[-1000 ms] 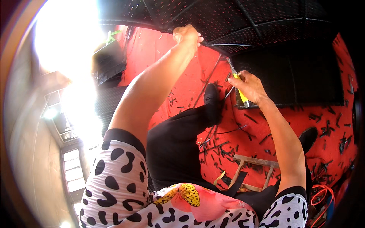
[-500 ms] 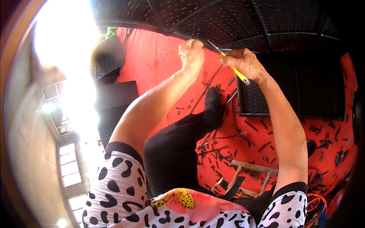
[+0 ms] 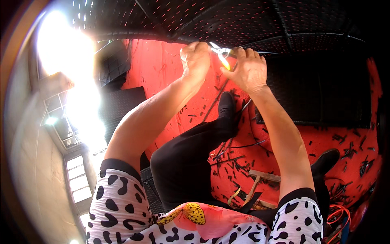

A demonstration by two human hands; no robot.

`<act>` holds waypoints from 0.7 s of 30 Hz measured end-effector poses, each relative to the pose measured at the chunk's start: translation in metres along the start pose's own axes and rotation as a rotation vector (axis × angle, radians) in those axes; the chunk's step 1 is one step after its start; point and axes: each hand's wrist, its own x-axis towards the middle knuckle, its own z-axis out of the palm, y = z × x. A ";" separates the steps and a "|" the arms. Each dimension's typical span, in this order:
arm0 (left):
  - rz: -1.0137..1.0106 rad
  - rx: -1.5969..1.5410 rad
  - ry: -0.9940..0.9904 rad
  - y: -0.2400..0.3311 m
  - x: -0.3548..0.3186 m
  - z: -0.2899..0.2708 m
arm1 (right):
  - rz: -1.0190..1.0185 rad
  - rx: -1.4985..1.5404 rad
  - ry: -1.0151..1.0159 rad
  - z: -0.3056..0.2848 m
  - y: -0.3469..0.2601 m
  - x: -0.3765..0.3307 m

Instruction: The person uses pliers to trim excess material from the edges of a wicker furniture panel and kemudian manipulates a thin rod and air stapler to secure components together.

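Observation:
Overhead, the black woven panel (image 3: 243,24) spans the top of the view. My left hand (image 3: 196,59) is closed at its lower edge, fingers pinched together; whatever lies between them is hidden. In my right hand (image 3: 250,67) is a pair of yellow-handled snips (image 3: 222,51), with silver blades pointing up and left toward my left hand. The snips' handles are spread apart, one low and one under my fingers. The blade tips are close to the panel's edge, just right of my left hand; whether they touch it I cannot tell.
Black woven pieces (image 3: 317,93) lie at the right, and more (image 3: 122,101) are stacked at the left. Many short black strips (image 3: 239,173) litter the red floor (image 3: 150,57). A wooden frame (image 3: 264,175) and orange cord (image 3: 341,211) lie near my legs.
My right hand has moved left and turned, with the snips now spread open beside my left hand. My left hand has shifted slightly left. The dark shoe at the right shows more.

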 end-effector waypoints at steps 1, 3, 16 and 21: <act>0.003 -0.044 -0.013 -0.002 0.000 -0.003 | -0.023 -0.013 0.025 0.005 -0.004 0.001; 0.006 -0.089 -0.025 -0.003 -0.002 -0.005 | 0.005 -0.002 0.022 0.011 -0.012 0.002; -0.068 -0.082 0.007 -0.004 0.000 0.001 | -0.018 0.214 0.065 0.036 -0.013 0.013; -0.053 -0.115 -0.011 0.003 -0.001 0.003 | -0.009 0.382 -0.044 0.029 -0.006 0.015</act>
